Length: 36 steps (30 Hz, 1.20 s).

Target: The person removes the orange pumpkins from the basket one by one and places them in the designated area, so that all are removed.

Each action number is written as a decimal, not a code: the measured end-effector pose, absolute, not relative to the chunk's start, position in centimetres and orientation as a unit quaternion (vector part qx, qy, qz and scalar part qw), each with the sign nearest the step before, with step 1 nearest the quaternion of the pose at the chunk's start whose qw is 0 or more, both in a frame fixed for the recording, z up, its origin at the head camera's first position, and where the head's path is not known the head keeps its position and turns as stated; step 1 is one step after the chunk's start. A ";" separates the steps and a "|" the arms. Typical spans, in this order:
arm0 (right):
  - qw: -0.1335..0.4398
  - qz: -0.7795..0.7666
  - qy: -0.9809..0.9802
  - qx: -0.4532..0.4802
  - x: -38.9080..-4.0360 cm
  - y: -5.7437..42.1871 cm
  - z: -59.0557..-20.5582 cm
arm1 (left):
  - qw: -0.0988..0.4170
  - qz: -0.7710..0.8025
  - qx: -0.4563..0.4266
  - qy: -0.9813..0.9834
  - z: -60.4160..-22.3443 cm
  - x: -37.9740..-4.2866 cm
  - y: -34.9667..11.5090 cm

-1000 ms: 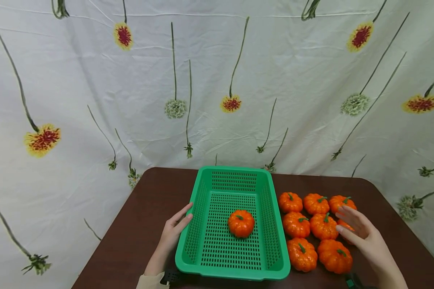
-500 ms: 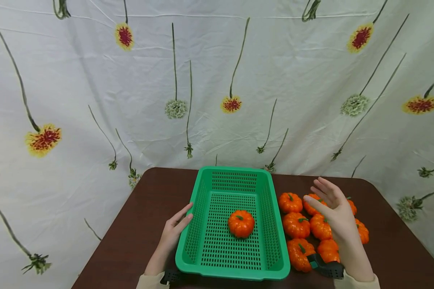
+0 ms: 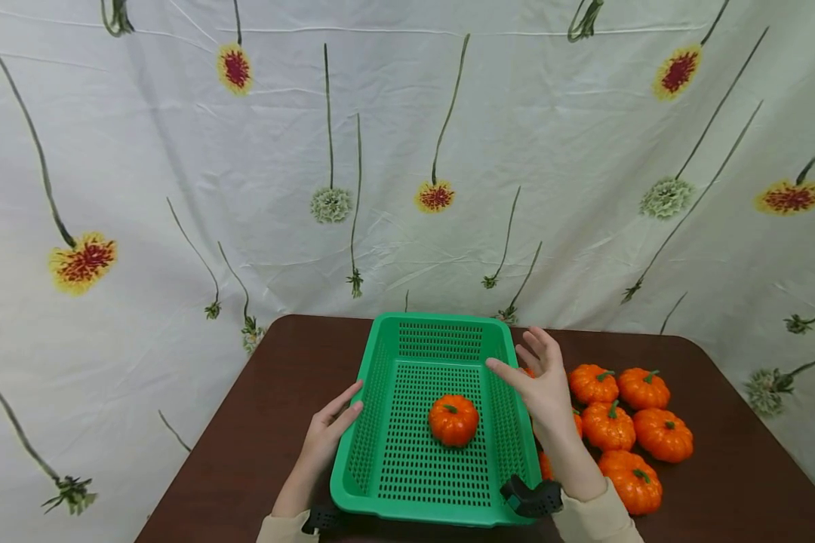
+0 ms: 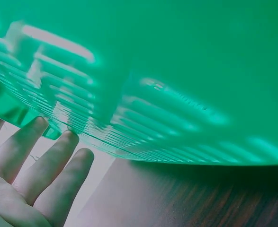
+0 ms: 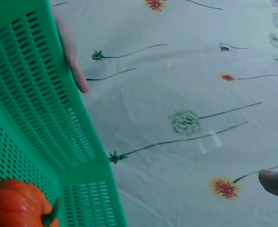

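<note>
A green plastic basket with slotted walls stands mid-table, holding one small orange pumpkin. My left hand rests against its left side, fingers extended; in the left wrist view the fingers lie along the slotted wall. Over the basket's right rim is my right hand, fingers spread and thumb pointing over the inside, with nothing in it. Its thumb shows at the edge of the right wrist view. Several more pumpkins lie to the right of the basket, some partly hidden behind my right hand and forearm.
The dark brown table has rounded back corners. A white curtain with printed flowers hangs right behind it. Black bands circle both wrists, with the right one overlapping the basket's front right corner.
My right hand has moved left from over the far-right pumpkins to the basket's right rim, uncovering the right-hand pumpkins. The left hand and the basket have stayed put.
</note>
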State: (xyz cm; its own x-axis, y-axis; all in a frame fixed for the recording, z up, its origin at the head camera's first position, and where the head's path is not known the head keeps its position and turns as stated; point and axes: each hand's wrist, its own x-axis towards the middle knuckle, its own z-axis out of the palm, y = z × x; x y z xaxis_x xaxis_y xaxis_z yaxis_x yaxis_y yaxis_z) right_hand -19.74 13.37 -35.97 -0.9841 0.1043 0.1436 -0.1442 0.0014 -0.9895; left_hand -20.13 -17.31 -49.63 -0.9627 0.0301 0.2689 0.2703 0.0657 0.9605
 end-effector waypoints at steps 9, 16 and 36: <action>0.094 0.685 -0.722 0.007 -21.1 9.6 -38.6 | 0.084 -0.675 -0.101 -0.726 -49.6 -20.1 -17.2; 0.083 0.651 -0.754 -0.004 -21.7 9.1 -39.8 | 0.084 -0.676 -0.101 -0.725 -49.5 -20.1 -17.2; 0.046 0.576 -0.816 -0.012 -23.5 8.1 -42.3 | 0.083 -0.674 -0.092 -0.728 -49.4 -20.1 -17.3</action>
State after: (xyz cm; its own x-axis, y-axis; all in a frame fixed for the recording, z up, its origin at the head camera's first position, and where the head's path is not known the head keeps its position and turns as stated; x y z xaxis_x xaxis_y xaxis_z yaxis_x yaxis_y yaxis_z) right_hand -23.49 8.12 -42.29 -0.9955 0.0722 0.0614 -0.0337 0.3361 -0.9412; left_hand -20.10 -17.30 -49.43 -0.9690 0.0224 0.2459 0.2469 0.0751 0.9661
